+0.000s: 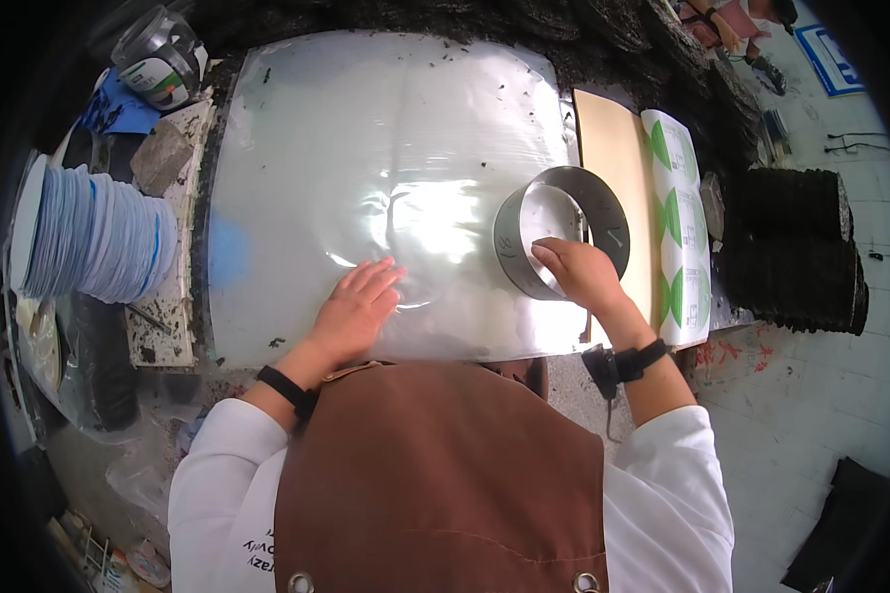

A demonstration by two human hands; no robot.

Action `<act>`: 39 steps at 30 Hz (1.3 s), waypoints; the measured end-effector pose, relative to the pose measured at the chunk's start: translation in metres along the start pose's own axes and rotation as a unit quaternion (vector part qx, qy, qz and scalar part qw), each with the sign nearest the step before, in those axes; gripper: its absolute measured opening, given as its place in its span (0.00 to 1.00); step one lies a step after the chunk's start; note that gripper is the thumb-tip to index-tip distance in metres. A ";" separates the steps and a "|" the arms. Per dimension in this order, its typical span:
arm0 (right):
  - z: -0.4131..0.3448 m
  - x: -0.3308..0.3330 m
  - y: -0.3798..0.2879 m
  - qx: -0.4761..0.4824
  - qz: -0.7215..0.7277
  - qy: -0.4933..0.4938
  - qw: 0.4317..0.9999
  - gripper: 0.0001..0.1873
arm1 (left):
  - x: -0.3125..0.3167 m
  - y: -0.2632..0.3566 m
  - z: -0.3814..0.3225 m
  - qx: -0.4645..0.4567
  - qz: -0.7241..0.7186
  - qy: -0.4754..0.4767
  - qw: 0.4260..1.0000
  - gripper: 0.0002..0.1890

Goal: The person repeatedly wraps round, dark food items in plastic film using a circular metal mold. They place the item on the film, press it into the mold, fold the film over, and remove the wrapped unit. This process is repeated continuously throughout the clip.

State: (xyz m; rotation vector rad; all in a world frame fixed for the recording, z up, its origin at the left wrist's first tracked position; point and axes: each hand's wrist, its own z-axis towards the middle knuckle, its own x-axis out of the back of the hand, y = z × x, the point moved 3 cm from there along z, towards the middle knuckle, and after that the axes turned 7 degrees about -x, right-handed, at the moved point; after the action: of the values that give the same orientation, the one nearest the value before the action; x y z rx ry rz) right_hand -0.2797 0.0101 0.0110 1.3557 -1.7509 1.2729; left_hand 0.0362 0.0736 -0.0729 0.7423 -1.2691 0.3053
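My left hand [360,307] rests palm down on a clear plastic sheet [304,148] spread over a pale work surface. It holds nothing, and its fingers point away from me, slightly apart. A wide metal ring [597,200], open through the middle and bearing marks, is at the sheet's right edge. My right hand [582,274] grips the ring's near side, with the thumb over the inside. The ring looks tilted; whether its lower edge touches the sheet cannot be told. Strong glare lies on the plastic between my hands, and dark crumbs are scattered over it.
Right of the sheet lie a beige board [615,156], a green-and-white printed sheet [686,230] and a black layered stack [793,248]. On the left are a stack of bluish discs [96,233], a stone [162,157] and a plastic jar [159,63]. Dark fibrous material [623,44] borders the back.
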 end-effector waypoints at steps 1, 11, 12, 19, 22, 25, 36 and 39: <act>-0.009 0.001 -0.011 0.011 0.026 0.005 1.000 0.20 | 0.002 0.002 -0.002 -0.005 -0.002 0.012 1.000 0.11; -0.028 -0.022 -0.037 0.048 -0.096 0.073 0.992 0.14 | 0.009 0.011 -0.005 -0.025 0.048 0.024 0.998 0.13; -0.029 -0.023 -0.037 0.049 -0.096 0.080 0.991 0.14 | 0.008 0.011 -0.004 -0.021 0.049 0.037 0.998 0.12; -0.032 -0.024 -0.037 0.047 -0.086 0.090 0.991 0.14 | 0.003 0.006 -0.008 -0.031 0.031 0.043 0.998 0.10; -0.030 -0.024 -0.038 0.051 -0.089 0.098 0.990 0.14 | 0.004 0.003 -0.003 0.003 -0.003 0.038 0.999 0.09; -0.033 -0.020 -0.038 0.042 -0.096 0.089 0.991 0.14 | 0.009 0.006 -0.007 -0.031 0.004 0.071 0.997 0.08; -0.127 0.014 -0.131 0.464 -0.092 0.138 0.870 0.05 | 0.157 -0.070 0.104 0.164 -0.573 -0.054 0.801 0.10; -0.084 -0.045 -0.128 0.421 -0.135 0.001 0.897 0.05 | 0.194 -0.041 0.112 0.081 -0.475 -0.007 0.876 0.12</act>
State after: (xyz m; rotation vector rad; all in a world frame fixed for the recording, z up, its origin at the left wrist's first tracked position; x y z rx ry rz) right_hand -0.1537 0.1012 0.0456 1.9550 -0.9353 1.9546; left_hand 0.0342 -0.0658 0.1075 1.4174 -0.7623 -0.4082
